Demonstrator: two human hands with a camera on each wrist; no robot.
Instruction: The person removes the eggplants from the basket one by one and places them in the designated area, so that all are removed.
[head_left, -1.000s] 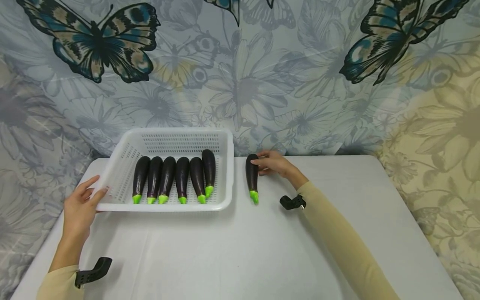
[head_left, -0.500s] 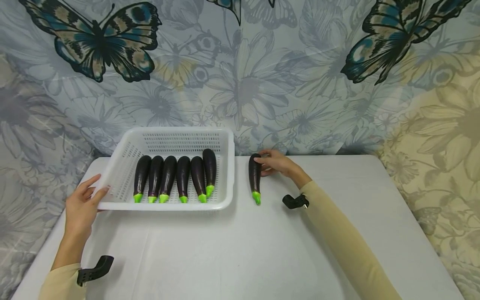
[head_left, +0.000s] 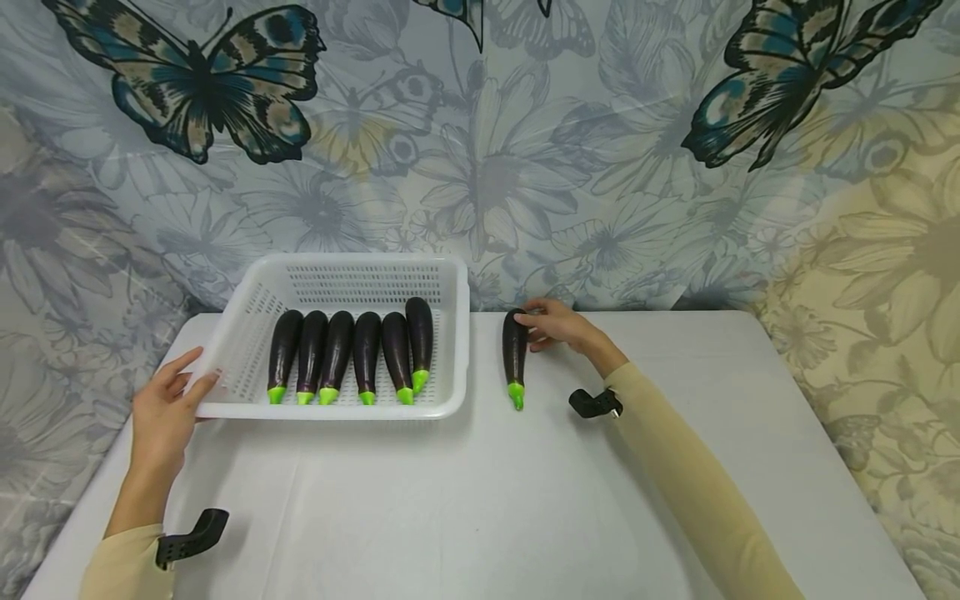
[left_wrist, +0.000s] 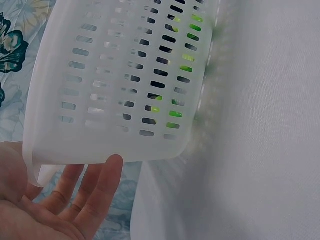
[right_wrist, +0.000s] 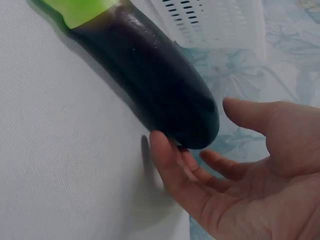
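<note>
My left hand holds the left end of a white plastic basket, thumb at its rim and fingers below. In the left wrist view the fingertips reach the basket's slotted wall. A row of several dark purple eggplants with bright green stem ends lies inside. Right of the basket, a single eggplant is on the table, green end toward me. My right hand has its fingers curved round the far, rounded end. In the right wrist view one fingertip meets the eggplant's underside, the thumb close beside it.
A white cloth covers the table. Behind it hangs a fabric backdrop with flowers and butterflies, close to the basket's back rim. Black wrist mounts are strapped over both sleeves.
My right hand and the single eggplant have shifted slightly to the right, away from the basket. The left hand keeps its hold on the basket, and the eggplants inside lie as before.
</note>
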